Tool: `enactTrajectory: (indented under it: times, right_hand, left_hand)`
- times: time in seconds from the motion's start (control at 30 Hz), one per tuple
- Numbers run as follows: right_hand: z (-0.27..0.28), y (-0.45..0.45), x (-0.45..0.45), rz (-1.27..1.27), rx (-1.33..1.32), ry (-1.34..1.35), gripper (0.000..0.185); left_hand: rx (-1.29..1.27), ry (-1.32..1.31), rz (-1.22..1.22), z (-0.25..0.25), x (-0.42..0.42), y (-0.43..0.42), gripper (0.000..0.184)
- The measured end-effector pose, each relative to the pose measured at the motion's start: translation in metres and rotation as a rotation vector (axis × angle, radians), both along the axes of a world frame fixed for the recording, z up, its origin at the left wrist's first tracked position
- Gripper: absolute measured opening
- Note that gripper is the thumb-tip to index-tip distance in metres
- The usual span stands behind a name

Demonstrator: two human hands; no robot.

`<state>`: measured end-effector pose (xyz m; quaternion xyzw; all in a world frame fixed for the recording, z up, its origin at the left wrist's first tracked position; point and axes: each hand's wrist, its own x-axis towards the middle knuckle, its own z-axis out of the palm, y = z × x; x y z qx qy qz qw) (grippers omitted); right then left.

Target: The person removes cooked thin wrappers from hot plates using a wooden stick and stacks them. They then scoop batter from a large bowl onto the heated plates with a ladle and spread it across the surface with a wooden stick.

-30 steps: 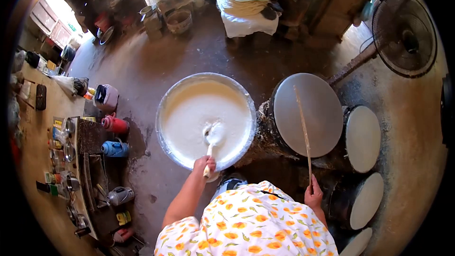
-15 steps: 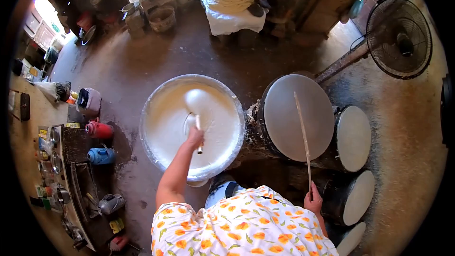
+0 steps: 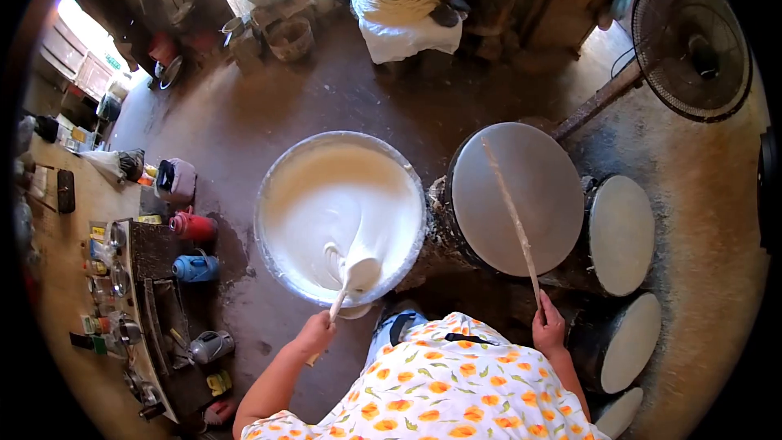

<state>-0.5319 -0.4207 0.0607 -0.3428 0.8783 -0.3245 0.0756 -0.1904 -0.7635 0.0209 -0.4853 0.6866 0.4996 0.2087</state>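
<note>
The person's left hand point(image 3: 316, 332), at the lower middle of the frame, is curled firmly round the pale handle of a large, rounded ladle point(image 3: 360, 275). The ladle's bowl sits inside the lower rim of a wide, round, pale bluish-grey basin point(image 3: 283, 279), coated with the thick white liquid point(image 3: 305, 212) that spreads across it; how deep it dips I can't tell. Smooth streaks curl through the liquid just beside the ladle.

Right of centre, the right hand point(image 3: 549, 327) grips the lower end of a long, thin, light-brown wooden stick point(image 3: 514, 216). The stick slants toward the upper left across the flat, round, pale-grey top point(image 3: 550, 183) of a big dark vessel; whether it touches that top I can't make out. Three smaller whitish round tops point(image 3: 623, 236) curve down the right side.

A white shirt point(image 3: 432, 383) printed with orange and green fills the bottom of the frame. At upper centre, a stack of round white sheets point(image 3: 399, 0) sits over a draped white cloth point(image 3: 407, 42). A dark wire-caged fan point(image 3: 692, 45) stands at upper right, and a red jug point(image 3: 193, 226) and blue jug point(image 3: 195, 267) stand at left.
</note>
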Motion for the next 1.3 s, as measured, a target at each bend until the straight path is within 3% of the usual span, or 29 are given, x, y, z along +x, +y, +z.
enactTrajectory:
  times: [0.13,0.23,0.27,0.33,0.4,0.47,0.6,0.8,0.9,0.97,1.0,1.1,1.13,1.3]
  right_hand:
    - [0.001,0.000,0.007,-0.047,0.021,0.016,0.044]
    - [0.002,0.006,0.014,-0.071,0.100,0.038,0.045]
    - [0.005,0.005,0.018,-0.073,0.103,0.045,0.045]
    - [0.011,0.001,0.022,-0.117,0.098,0.030,0.045]
    - [0.012,0.002,0.020,-0.092,0.141,0.008,0.044]
    - [0.010,0.001,0.020,-0.078,0.133,0.106,0.045]
    - [0.014,-0.014,0.012,-0.095,0.122,0.039,0.045]
    - [0.013,-0.037,0.004,-0.077,0.087,-0.037,0.043]
    - [0.006,-0.040,0.002,-0.023,0.057,-0.061,0.043]
    - [0.005,-0.039,0.004,-0.018,0.040,-0.101,0.043]
    - [0.005,-0.037,0.005,-0.028,0.039,-0.100,0.043]
    - [0.006,-0.029,0.009,-0.028,0.046,-0.054,0.042]
    - [0.008,-0.025,0.011,-0.048,0.052,-0.046,0.042]
    - [0.013,-0.010,0.019,-0.134,0.091,-0.072,0.043]
  left_hand:
    - [-0.285,0.112,-0.111,-0.083,-0.040,-0.024,0.017]
    - [-0.441,0.286,-0.054,-0.147,-0.097,-0.068,0.018]
    - [-0.474,0.345,-0.013,-0.161,-0.117,-0.086,0.018]
    - [-0.332,0.191,0.155,-0.158,-0.153,-0.125,0.021]
    - [-0.614,0.257,0.171,-0.184,-0.154,-0.156,0.022]
    - [-0.297,0.183,0.529,-0.150,-0.148,-0.176,0.023]
    - [-0.090,0.377,0.952,-0.133,-0.080,-0.185,0.009]
    - [-0.051,0.245,1.150,-0.124,0.012,-0.096,0.014]
    - [0.072,0.231,1.249,-0.096,0.026,-0.054,0.015]
    - [0.296,0.311,1.343,-0.091,0.034,-0.054,0.011]
    - [0.299,0.310,1.334,-0.096,0.033,-0.062,0.011]
    - [0.087,0.301,0.960,-0.115,0.001,-0.099,0.011]
    - [0.103,0.347,0.906,-0.148,-0.009,-0.118,0.013]
    - [0.193,0.483,0.785,-0.148,-0.147,-0.134,0.012]
